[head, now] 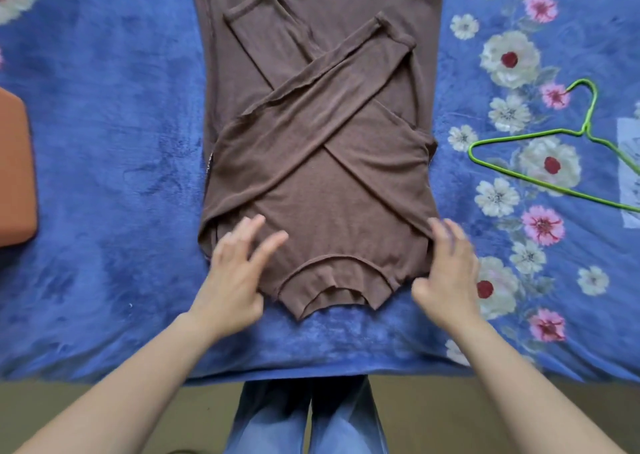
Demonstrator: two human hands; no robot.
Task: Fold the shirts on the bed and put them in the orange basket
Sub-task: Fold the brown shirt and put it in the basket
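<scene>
A brown long-sleeved shirt [318, 135] lies flat on the blue bed, collar towards me, with both sleeves folded across its body in an X. My left hand [235, 273] hovers over or touches the shirt's near left shoulder, fingers spread and blurred. My right hand [446, 273] is at the near right shoulder edge, fingers loosely bent beside the fabric; I cannot tell whether it touches. Neither hand plainly grips the cloth. A corner of the orange basket [15, 169] shows at the left edge.
The blue floral bedspread [104, 142] covers the bed. A green wire hanger [554, 149] lies to the right of the shirt, next to a pale sheet at the right edge. The bed's front edge runs just before my legs in jeans [304, 419].
</scene>
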